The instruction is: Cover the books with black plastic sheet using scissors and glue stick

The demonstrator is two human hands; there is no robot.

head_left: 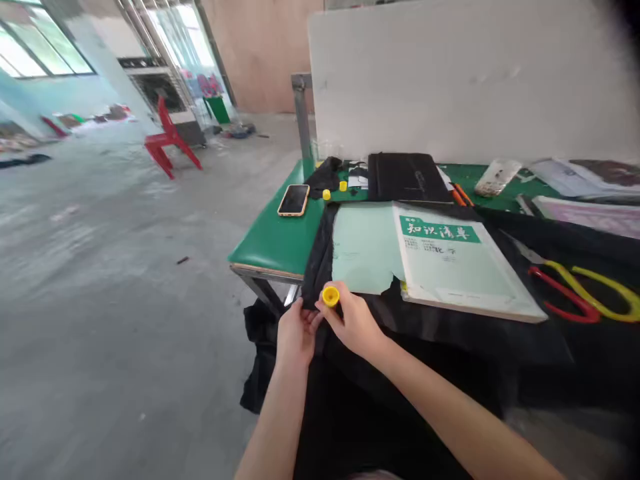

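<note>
My right hand (pixel 353 321) is closed on a small yellow round object (pixel 331 295), held at the near left corner of the black fabric (pixel 450 333). Beside it, my left hand (pixel 295 333) pinches the fabric's edge, the fingertips of both hands almost touching. The black fabric drapes over the green table (pixel 270 240) and hangs down toward me. On top of it lie a pale green sheet (pixel 363 247) and a booklet with a green title band (pixel 455 263).
Red and yellow scissors (pixel 575 287) lie at the right on the fabric. A phone (pixel 293 199), two small yellow caps (pixel 327 195), a black folder (pixel 406 177) and papers sit farther back. A white board stands behind the table. A red chair (pixel 170 137) stands on the open floor at left.
</note>
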